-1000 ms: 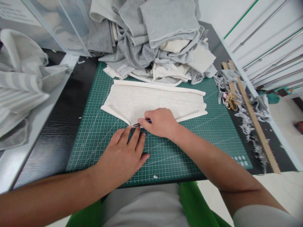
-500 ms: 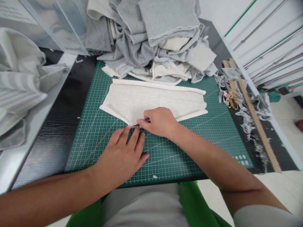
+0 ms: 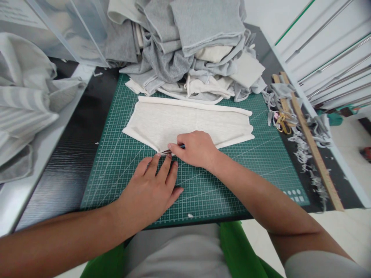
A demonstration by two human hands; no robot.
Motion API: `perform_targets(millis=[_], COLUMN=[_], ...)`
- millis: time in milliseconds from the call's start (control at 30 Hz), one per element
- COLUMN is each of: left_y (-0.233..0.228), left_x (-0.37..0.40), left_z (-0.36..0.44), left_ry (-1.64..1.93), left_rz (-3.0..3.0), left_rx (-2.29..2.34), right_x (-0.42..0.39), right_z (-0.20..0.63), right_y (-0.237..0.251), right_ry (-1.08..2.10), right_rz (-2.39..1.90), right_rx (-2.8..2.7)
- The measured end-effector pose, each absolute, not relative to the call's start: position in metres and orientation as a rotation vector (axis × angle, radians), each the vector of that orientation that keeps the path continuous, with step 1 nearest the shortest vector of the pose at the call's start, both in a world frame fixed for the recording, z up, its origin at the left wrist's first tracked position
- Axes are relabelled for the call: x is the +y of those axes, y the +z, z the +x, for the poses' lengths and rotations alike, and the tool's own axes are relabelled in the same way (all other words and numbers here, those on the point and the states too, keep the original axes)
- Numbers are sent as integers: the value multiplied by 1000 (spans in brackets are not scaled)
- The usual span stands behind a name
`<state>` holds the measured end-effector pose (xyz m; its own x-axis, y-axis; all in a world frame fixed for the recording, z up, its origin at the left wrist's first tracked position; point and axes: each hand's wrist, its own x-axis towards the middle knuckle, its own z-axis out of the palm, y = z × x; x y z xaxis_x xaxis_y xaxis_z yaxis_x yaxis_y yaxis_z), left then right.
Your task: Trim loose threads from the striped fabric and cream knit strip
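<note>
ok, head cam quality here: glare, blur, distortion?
Head view: even soft light, faint shadows under the left hand and right hand; cutting mat grid sharp; wide-angle bending shows on the wooden ruler; mild glare on the plastic bin.

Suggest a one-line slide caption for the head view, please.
Right hand holds a small tool at the cream fabric piece's edge; left hand flat on green cutting mat.

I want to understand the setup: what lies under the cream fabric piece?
The green cutting mat lies under the cream fabric piece. Whether anything else lies between them is hidden.
</note>
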<state>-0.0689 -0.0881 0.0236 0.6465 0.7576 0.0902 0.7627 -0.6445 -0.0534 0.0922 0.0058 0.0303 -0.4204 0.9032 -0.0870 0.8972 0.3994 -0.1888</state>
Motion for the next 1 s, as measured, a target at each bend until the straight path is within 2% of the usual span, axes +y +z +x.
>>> perform_targets(millis=[400,1000], left_y=[24,24], left_x=[-90,-90], left_z=[-68,-67], left_ry=[-58,-64], left_rz=[-2768,-2745], left_rx=[-1294,-1250], right_x=[-1,2], right_z=[88,91], right_y=[29,27], right_ry=[170,235], right_rz=[-1632,-1626], right_rx=[-2665,-2639])
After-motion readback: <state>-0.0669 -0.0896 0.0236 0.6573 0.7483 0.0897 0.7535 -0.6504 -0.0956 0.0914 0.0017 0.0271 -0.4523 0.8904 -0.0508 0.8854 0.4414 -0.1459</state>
